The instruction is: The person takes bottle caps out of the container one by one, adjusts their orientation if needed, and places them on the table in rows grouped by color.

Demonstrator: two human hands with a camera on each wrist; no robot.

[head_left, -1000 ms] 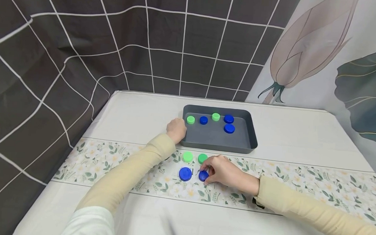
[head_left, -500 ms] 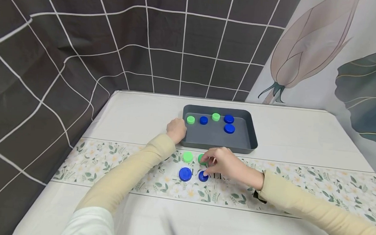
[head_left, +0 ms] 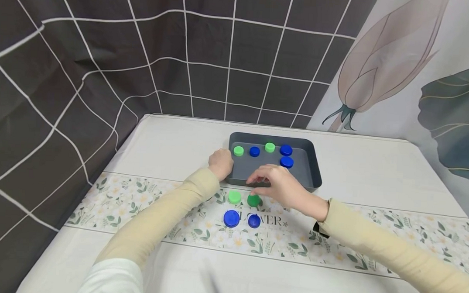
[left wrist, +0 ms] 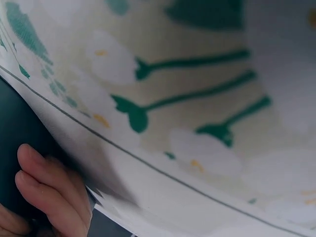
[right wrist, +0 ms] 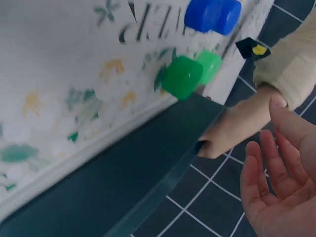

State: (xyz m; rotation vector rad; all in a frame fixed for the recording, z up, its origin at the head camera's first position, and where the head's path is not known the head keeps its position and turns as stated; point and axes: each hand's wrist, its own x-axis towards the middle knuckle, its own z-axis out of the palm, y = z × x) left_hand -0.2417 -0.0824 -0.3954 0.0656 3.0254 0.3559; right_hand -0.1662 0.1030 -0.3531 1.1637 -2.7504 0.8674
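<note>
My left hand grips the left wall of a dark grey tray; in the left wrist view its fingers lie against the tray's dark side. Just above the tray's front rim, my right hand hovers with relaxed fingers and nothing between them, as the right wrist view also shows. Below its thumb lies a dark green bottle cap, beside a light green cap. Nearer to me sit a larger blue cap and a smaller blue cap, next to each other on the cloth.
Inside the tray are two light green caps and several blue caps. A floral band with printed lettering crosses the white tablecloth. A dark gridded curtain hangs behind the table and on its left.
My right hand has let go of the smaller blue cap, which stays on the cloth, and has moved away from me, up to the tray's front rim. The left hand has stayed on the tray.
</note>
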